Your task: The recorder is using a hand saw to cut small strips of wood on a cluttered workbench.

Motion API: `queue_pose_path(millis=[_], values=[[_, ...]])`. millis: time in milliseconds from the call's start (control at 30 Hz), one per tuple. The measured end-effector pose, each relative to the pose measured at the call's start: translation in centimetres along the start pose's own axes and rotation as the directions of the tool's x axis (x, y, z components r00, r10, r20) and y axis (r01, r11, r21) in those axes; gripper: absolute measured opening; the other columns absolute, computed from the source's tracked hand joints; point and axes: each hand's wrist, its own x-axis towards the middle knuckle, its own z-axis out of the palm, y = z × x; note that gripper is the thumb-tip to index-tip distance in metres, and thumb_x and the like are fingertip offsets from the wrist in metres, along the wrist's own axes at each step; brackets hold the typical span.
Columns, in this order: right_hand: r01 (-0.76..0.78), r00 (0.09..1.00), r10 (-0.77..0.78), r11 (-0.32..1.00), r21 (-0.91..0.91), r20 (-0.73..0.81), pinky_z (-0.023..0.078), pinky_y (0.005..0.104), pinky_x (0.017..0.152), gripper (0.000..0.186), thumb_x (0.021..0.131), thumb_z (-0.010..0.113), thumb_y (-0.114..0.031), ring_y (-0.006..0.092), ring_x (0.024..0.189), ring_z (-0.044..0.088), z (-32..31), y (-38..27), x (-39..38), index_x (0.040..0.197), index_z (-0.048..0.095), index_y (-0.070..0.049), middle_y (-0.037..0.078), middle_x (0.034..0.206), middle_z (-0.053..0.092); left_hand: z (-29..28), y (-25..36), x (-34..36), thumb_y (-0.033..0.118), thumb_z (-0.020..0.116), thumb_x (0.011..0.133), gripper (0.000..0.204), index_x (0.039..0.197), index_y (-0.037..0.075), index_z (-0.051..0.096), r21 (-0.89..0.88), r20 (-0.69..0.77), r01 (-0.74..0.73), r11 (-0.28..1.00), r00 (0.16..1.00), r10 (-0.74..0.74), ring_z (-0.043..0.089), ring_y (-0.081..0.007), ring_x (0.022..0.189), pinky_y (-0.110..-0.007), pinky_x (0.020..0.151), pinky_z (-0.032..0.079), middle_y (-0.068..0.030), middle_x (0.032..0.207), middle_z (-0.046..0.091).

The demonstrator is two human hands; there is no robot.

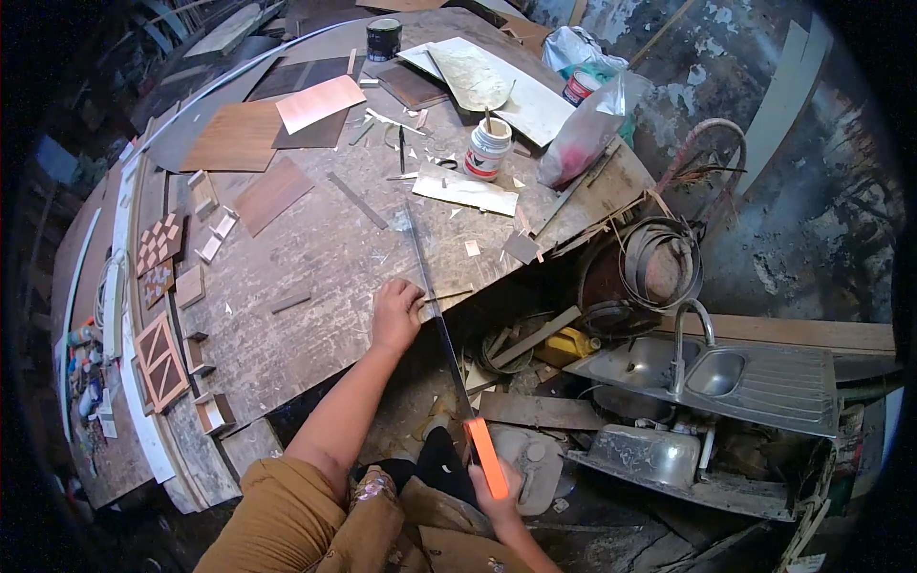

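Observation:
My right hand (506,498) grips the orange handle of a handsaw (445,336), low in front of my body. Its long, narrow dark blade slants up and away across the table's front edge. Beside the blade, my left hand (395,313) rests on the worn wooden table (325,329), with its fingers closed on a thin dark strip of wood (451,294). The strip reaches right, past the edge, and the blade crosses it close to my fingertips. Whether the teeth have cut into it is too small to tell.
Wood veneer sheets (229,138), a white paint tub (488,151) and a dark can (383,40) stand or lie farther back. Small wooden boxes (214,413) and a framed piece (161,363) line the left. Right of the table are metal sinks (716,372) and a plastic bag (583,129).

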Motion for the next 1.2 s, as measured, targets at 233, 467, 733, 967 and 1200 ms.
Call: queue_pose_path(millis=[233, 467, 733, 967, 1200], values=[[0.061, 0.998, -0.061, 0.997, -0.039, 0.003, 0.04, 0.0322, 0.046, 0.024, 0.079, 0.072, -0.016, 0.0204, 0.045, 0.046, 2.9, -0.4, 5.6, 0.071, 0.055, -0.001, 0.008, 0.057, 0.051, -0.1, -0.5, 0.1, 0.004, 0.065, 0.07, 0.01, 0.078, 0.007, 0.061, -0.046, 0.036, -0.062, 0.997, 0.997, 0.063, 0.052, -0.0294, 0.086, -0.04, 0.075, 0.04, -0.0073, 0.083, 0.055], [0.082, 0.997, -0.081, 0.99, -0.112, 0.017, 0.042, 0.034, 0.047, 0.021, 0.079, 0.072, -0.015, 0.0218, 0.049, 0.053, 0.9, 1.2, 0.3, 0.075, 0.057, 0.0, 0.01, 0.06, 0.053, -0.3, -0.1, 0.1, 0.005, 0.065, 0.071, 0.008, 0.078, 0.008, 0.061, -0.019, 0.026, -0.007, 1.0, 1.0, 0.007, 0.053, -0.029, 0.086, -0.041, 0.075, 0.04, -0.0075, 0.083, 0.055], [-0.003, 1.0, 0.004, 0.999, -0.036, 0.019, 0.041, 0.0343, 0.049, 0.02, 0.079, 0.07, -0.016, 0.026, 0.05, 0.052, 3.6, -0.2, 6.4, 0.074, 0.057, -0.002, 0.011, 0.059, 0.051, -0.3, -0.3, -0.1, 0.006, 0.064, 0.07, 0.009, 0.078, 0.007, 0.06, -0.047, 0.073, -0.054, 0.997, 0.996, 0.057, 0.052, -0.0295, 0.086, -0.04, 0.075, 0.04, -0.0074, 0.086, 0.055], [0.012, 0.997, -0.004, 0.994, -0.111, 0.075, 0.044, 0.0343, 0.05, 0.017, 0.08, 0.071, -0.013, 0.0274, 0.052, 0.054, 1.5, 1.5, 1.7, 0.081, 0.06, 0.0, 0.011, 0.062, 0.053, -0.3, -0.3, 0.0, 0.005, 0.064, 0.07, 0.01, 0.079, 0.007, 0.06, -0.015, 0.027, -0.033, 0.999, 0.999, 0.034, 0.052, -0.0304, 0.085, -0.04, 0.073, 0.041, -0.0083, 0.085, 0.055], [-0.065, 0.997, 0.065, 0.998, -0.001, 0.046, 0.043, 0.0331, 0.049, 0.019, 0.08, 0.071, -0.014, 0.0237, 0.051, 0.054, 3.0, 0.8, 5.9, 0.077, 0.058, 0.0, 0.01, 0.061, 0.053, -0.2, 0.0, 0.2, 0.005, 0.064, 0.071, 0.008, 0.077, 0.006, 0.06, -0.06, 0.069, -0.058, 0.996, 0.996, 0.062, 0.052, -0.0309, 0.085, -0.041, 0.073, 0.041, -0.0089, 0.084, 0.055]])
